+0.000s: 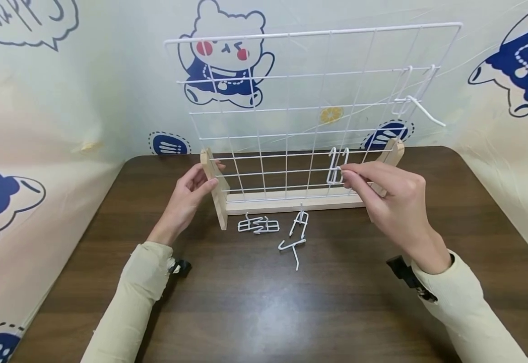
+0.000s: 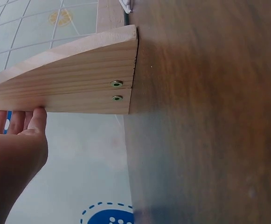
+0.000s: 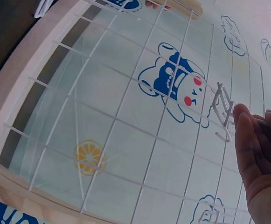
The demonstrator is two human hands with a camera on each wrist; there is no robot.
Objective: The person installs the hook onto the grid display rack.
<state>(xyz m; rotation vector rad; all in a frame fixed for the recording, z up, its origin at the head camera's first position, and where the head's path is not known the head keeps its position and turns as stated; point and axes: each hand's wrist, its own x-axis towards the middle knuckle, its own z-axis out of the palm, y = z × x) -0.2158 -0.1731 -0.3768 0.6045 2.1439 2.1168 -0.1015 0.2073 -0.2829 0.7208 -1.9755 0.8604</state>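
Note:
My left hand (image 1: 183, 196) grips the left wooden side panel (image 1: 219, 199) of a stand, thumb on the near side and fingers behind. In the left wrist view, fingertips show along the edge of that panel (image 2: 79, 79). The stand holds a white wire grid panel (image 1: 309, 34) upright. At its lower right, my right hand (image 1: 393, 199) pinches the prong of a white wire hook (image 1: 329, 174) between thumb and forefinger. The right wrist view shows this hook (image 3: 225, 105) overlapping the grid wires, its two bent ends away from my fingers.
Another white hook (image 1: 429, 116) hangs at the grid's upper right. Several loose hooks (image 1: 270, 231) lie on the brown table (image 1: 227, 302) before the stand's wooden base bar (image 1: 282, 205). A printed cloth (image 1: 123, 91) stands behind and along the sides.

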